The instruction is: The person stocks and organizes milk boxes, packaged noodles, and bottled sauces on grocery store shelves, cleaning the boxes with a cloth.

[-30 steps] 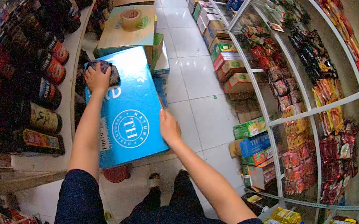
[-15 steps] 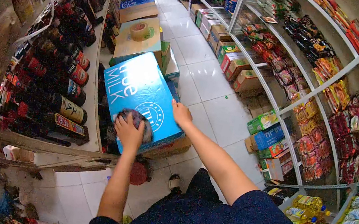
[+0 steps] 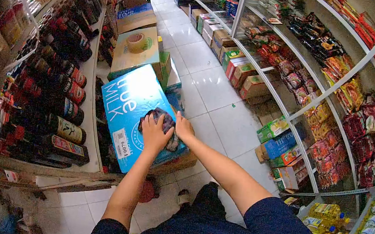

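My left hand point(image 3: 156, 132) presses a dark, crumpled rag point(image 3: 175, 143) onto the top of a blue milk carton box point(image 3: 123, 102), its fingers bent over the cloth. At the box's right edge is my right hand point(image 3: 184, 128), closed on that edge close beside the rag. White "true MILK" lettering and a white label show on the lid. The box rests on a stack beside the left shelf, and the rag covers part of the round logo.
Behind the box, a roll of tape point(image 3: 138, 43) lies on a brown carton point(image 3: 139, 63). Dark bottles point(image 3: 65, 128) line the left shelf. Packets fill the right rack point(image 3: 296, 82), with cartons point(image 3: 279, 143) below. A red stool point(image 3: 149, 192) stands near my feet.
My left hand has slid the rag rightward across the lid, toward my right hand, uncovering the white label. My right hand stays at the box's right edge.
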`<move>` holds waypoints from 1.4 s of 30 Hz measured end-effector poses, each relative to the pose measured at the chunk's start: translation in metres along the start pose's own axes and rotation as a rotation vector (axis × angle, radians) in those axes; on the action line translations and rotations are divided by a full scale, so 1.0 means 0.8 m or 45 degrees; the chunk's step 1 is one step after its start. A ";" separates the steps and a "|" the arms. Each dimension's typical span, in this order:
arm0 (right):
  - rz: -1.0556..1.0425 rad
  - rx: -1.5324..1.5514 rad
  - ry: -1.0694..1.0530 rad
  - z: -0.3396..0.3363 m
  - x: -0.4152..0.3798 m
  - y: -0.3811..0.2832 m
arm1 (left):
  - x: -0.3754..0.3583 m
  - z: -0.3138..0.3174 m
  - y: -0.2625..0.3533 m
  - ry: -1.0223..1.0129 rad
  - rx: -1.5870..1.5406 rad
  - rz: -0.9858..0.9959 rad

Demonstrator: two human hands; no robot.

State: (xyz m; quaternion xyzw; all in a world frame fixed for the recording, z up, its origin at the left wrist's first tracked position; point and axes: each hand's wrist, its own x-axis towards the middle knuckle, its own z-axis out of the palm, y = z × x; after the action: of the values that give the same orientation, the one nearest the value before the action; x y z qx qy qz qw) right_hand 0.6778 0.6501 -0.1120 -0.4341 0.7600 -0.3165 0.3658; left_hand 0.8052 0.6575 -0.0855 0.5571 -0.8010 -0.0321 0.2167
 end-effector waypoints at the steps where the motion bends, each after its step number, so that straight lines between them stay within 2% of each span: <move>1: 0.003 0.000 0.003 -0.006 -0.005 -0.006 | 0.014 0.007 0.001 0.023 -0.009 0.040; 3: 0.009 0.006 -0.073 -0.016 -0.013 -0.017 | 0.041 0.017 -0.001 0.092 -0.039 0.094; 6: -0.012 -0.073 0.005 -0.008 -0.011 -0.015 | 0.080 0.032 -0.031 0.130 -0.034 0.056; 8: -0.022 -0.157 -0.003 -0.010 -0.013 -0.019 | 0.105 0.027 -0.064 0.122 -0.054 -0.006; 10: -0.005 -0.163 0.004 -0.010 -0.015 -0.021 | 0.122 0.012 -0.114 0.232 0.005 -0.045; 11: 0.008 -0.167 0.003 -0.010 -0.015 -0.021 | 0.122 0.007 -0.143 0.240 0.079 -0.182; 12: -0.004 -0.153 -0.023 -0.011 -0.014 -0.020 | 0.122 0.001 -0.167 0.212 0.215 -0.429; 13: -0.005 -0.164 -0.017 -0.014 -0.015 -0.022 | 0.118 0.006 -0.206 0.239 0.322 -0.502; 14: 0.021 -0.168 -0.035 -0.018 -0.019 -0.029 | 0.113 0.011 -0.238 0.232 0.190 -0.625; 15: 0.044 -0.171 -0.056 -0.019 -0.020 -0.032 | 0.111 -0.001 -0.237 0.185 0.096 -0.839; 17: -0.003 -0.167 -0.028 -0.020 -0.020 -0.035 | 0.118 0.011 -0.247 0.208 0.207 -0.872; 20: 0.002 -0.096 -0.058 -0.018 -0.020 -0.035 | 0.147 0.005 -0.187 0.237 0.432 -0.977; 21: 0.017 -0.132 -0.050 -0.007 -0.011 -0.023 | 0.154 0.013 -0.176 0.361 0.527 -0.832; 22: 0.031 -0.170 -0.042 -0.005 -0.008 -0.019 | 0.169 0.013 -0.164 0.335 0.272 -0.610; 24: 0.041 -0.185 -0.050 -0.007 -0.007 -0.019 | 0.200 0.034 -0.124 0.185 0.204 -0.409; 25: 0.051 -0.184 -0.056 -0.009 -0.010 -0.022 | 0.211 0.057 -0.113 0.243 0.196 -0.311; 28: 0.052 -0.181 -0.101 -0.014 -0.012 -0.025 | 0.233 0.094 -0.101 0.394 0.309 -0.385; 29: 0.014 -0.189 -0.121 -0.015 -0.010 -0.028 | 0.239 0.096 -0.114 0.492 0.363 -0.394; 31: 0.007 -0.149 -0.102 -0.016 -0.014 -0.026 | 0.235 0.073 -0.137 0.525 0.399 -0.429; 33: 0.040 -0.182 -0.118 -0.014 -0.011 -0.029 | 0.217 0.040 -0.166 0.226 0.245 -0.648; 34: 0.100 -0.214 -0.124 -0.014 -0.011 -0.027 | 0.202 0.032 -0.182 0.195 0.187 -0.734; 35: 0.094 -0.210 -0.138 -0.012 -0.010 -0.022 | 0.184 0.028 -0.192 0.305 0.202 -0.766; 38: 0.075 -0.197 -0.078 0.000 0.000 -0.007 | 0.135 0.000 -0.184 0.163 0.183 -0.747; 39: 0.072 -0.195 -0.101 0.000 -0.002 -0.008 | 0.115 0.016 -0.178 0.302 0.303 -0.656; 40: 0.033 -0.198 -0.078 -0.002 -0.004 -0.008 | 0.096 0.009 -0.154 0.271 0.234 -0.589; 41: -0.009 -0.203 -0.052 -0.004 -0.005 -0.009 | 0.076 0.026 -0.138 0.360 0.256 -0.472; 42: -0.017 -0.207 -0.069 -0.005 -0.006 -0.010 | 0.062 -0.003 -0.089 0.132 0.054 -0.470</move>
State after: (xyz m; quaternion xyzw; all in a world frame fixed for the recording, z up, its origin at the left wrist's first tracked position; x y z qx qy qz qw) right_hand 0.6793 0.6514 -0.1020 -0.4757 0.7701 -0.2444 0.3477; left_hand 0.8547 0.5863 -0.0885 0.6999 -0.6736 -0.0256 0.2362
